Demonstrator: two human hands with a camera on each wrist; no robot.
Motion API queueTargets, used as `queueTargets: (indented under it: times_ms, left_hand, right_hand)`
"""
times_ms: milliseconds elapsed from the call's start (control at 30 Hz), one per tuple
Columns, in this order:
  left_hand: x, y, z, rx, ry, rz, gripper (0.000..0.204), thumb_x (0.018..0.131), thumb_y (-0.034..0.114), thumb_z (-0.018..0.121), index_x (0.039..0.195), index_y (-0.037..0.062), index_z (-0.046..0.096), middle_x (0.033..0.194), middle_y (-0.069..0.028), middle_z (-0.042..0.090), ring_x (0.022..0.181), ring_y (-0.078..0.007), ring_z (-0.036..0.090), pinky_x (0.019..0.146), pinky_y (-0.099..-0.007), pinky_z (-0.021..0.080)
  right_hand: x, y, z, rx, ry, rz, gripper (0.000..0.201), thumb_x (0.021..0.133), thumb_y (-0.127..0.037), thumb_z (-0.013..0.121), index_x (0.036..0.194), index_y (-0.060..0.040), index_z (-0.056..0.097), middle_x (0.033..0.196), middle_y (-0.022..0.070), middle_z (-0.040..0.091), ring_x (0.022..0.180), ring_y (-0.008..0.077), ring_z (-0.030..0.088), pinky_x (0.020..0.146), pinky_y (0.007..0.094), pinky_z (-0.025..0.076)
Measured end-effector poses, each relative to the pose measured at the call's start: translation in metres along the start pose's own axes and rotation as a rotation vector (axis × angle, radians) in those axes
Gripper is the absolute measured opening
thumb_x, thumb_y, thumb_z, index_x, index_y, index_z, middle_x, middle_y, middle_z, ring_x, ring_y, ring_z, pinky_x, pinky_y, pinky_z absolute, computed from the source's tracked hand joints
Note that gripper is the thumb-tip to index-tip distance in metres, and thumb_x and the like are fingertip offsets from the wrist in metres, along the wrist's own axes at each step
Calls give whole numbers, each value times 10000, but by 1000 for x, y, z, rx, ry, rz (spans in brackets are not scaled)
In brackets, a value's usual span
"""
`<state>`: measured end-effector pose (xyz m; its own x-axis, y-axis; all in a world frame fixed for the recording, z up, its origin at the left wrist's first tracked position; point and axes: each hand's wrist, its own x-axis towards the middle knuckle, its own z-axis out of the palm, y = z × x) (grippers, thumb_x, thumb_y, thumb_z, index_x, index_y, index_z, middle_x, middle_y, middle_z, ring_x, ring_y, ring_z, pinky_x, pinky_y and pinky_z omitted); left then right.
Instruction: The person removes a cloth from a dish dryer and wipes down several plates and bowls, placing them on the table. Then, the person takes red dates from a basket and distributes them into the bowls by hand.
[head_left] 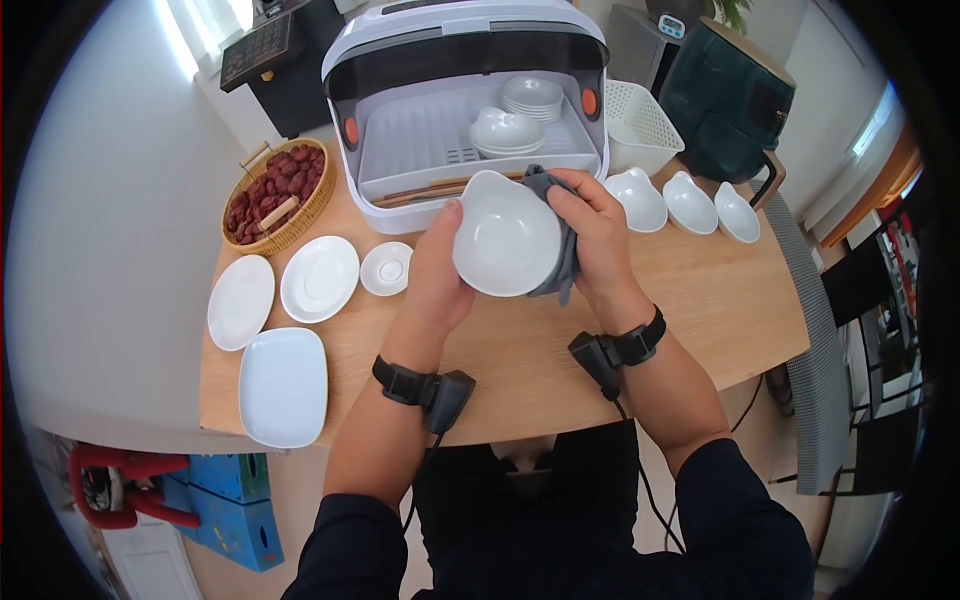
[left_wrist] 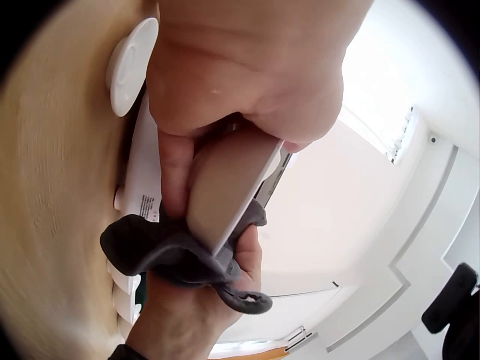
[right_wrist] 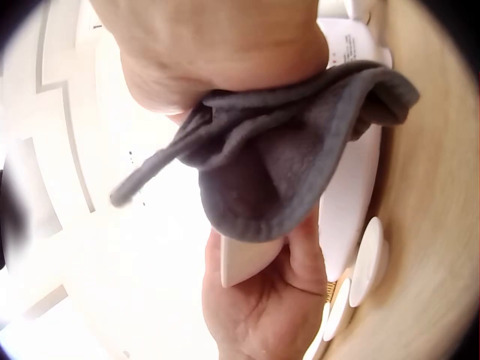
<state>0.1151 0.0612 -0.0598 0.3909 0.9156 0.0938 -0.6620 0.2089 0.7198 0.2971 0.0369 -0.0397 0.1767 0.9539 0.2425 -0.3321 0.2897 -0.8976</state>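
A white bowl [head_left: 507, 240] with a small pointed lip is held up over the table, its inside facing the head camera. At its left side my left hand [head_left: 437, 270] grips it, thumb on the rim and fingers underneath, as the left wrist view shows. On the opposite side my right hand [head_left: 600, 245] pinches a dark grey cloth [head_left: 566, 262] against the bowl's rim and outer wall. In the right wrist view the cloth [right_wrist: 270, 165] drapes loosely and hides most of the right fingers.
Behind the bowl stands a white dish cabinet [head_left: 350, 190] with stacked bowls [head_left: 508, 132] and chopsticks. Three lipped bowls [head_left: 690, 205] line the right, near a white basket [head_left: 640, 125] and dark green appliance [head_left: 725, 100]. White plates [head_left: 283, 388] and a basket of red dates [head_left: 325, 195] occupy the left.
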Motion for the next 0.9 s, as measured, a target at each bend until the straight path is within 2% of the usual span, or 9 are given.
queueTargets:
  times_ms: [100, 200, 300, 367, 433, 567, 633, 767, 900]
  left_hand:
    - [-1, -2, -1, 422, 91, 127, 422, 1083, 356, 520, 1254, -9, 647, 1120, -106, 721, 982, -185, 687, 858, -362, 567]
    - [-5, -2, 4, 814, 178, -86, 397, 1073, 348, 564, 1104, -23, 700, 880, -95, 724, 780, -174, 669, 720, -345, 548]
    - [-3, -13, -3, 936, 59, 137, 417, 1067, 363, 578, 1008, -34, 693, 748, -95, 687, 680, -180, 641, 647, -338, 516]
    - [-6, -10, 0, 1112, 132, 271, 404, 1055, 349, 608, 969, -40, 674, 761, -107, 686, 669, -162, 620, 625, -330, 494]
    - [-4, -10, 0, 1062, 208, 295, 397, 1057, 346, 608, 964, -34, 673, 774, -97, 694, 673, -149, 613, 625, -323, 490]
    - [9, -16, -17, 799, 338, 347, 374, 1071, 335, 592, 995, -18, 685, 814, -60, 713, 705, -103, 608, 633, -299, 489]
    - [13, -21, -21, 694, 334, 299, 371, 1076, 335, 583, 1013, -15, 691, 825, -48, 712, 718, -93, 609, 639, -294, 493]
    - [3, -23, -9, 751, 147, 91, 363, 1083, 328, 568, 1048, -8, 702, 859, -38, 714, 759, -83, 628, 660, -288, 510]
    - [-2, -23, -7, 972, 78, 134, 387, 1062, 346, 599, 1029, -27, 696, 844, -81, 711, 765, -138, 668, 666, -320, 518]
  right_hand:
    - [-3, -10, -1, 14, 27, -27, 316, 980, -138, 662, 1241, 40, 678, 1116, 74, 717, 962, 123, 668, 850, 268, 546]
    - [-3, -13, -4, -25, -59, -73, 342, 995, -189, 652, 1250, 38, 675, 1111, 76, 724, 962, 126, 677, 841, 262, 549]
    - [-4, -8, -3, 54, -150, 125, 351, 1021, -266, 623, 1232, 7, 685, 1098, 80, 729, 946, 131, 686, 827, 261, 555]
    - [-4, 6, 1, 244, -119, 365, 359, 1041, -329, 597, 1206, -25, 691, 1078, 79, 730, 924, 135, 692, 817, 272, 562]
    - [-5, 9, 7, 239, -128, 401, 355, 1058, -349, 569, 1183, -42, 694, 1094, 72, 725, 931, 139, 689, 812, 300, 567]
    - [-13, 21, 19, 268, -153, 214, 401, 1086, -334, 503, 1232, -1, 673, 1235, 86, 690, 1092, 169, 648, 954, 314, 520]
    - [-22, 9, 26, -195, -151, -280, 420, 1074, -279, 503, 1281, 59, 644, 1353, 137, 642, 1228, 226, 592, 1072, 329, 446]
    - [-22, -2, 19, -532, -311, -636, 417, 1049, -247, 529, 1255, 95, 649, 1418, 176, 596, 1304, 255, 546, 1116, 362, 408]
    - [-20, -9, 19, -196, -351, -374, 438, 1053, -271, 528, 1293, 78, 638, 1394, 168, 615, 1282, 237, 563, 1108, 338, 408]
